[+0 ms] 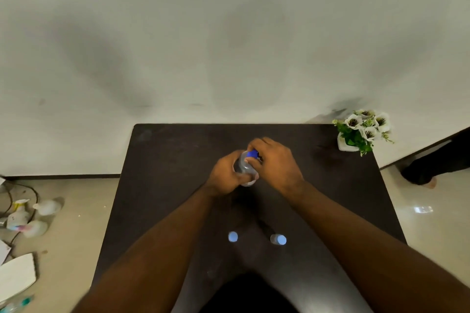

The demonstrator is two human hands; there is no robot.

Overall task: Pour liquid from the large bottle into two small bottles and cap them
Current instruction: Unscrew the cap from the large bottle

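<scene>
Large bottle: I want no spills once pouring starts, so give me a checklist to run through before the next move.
1. Large bottle held steady: ok, left hand grips its body.
2. Blue cap off: not ok, right hand pinches it on the neck.
3. Small bottles upright on the table: ok.
4. Small bottles open: not ok, both look capped.
5. Liquid level in the large bottle: cannot tell.
</scene>
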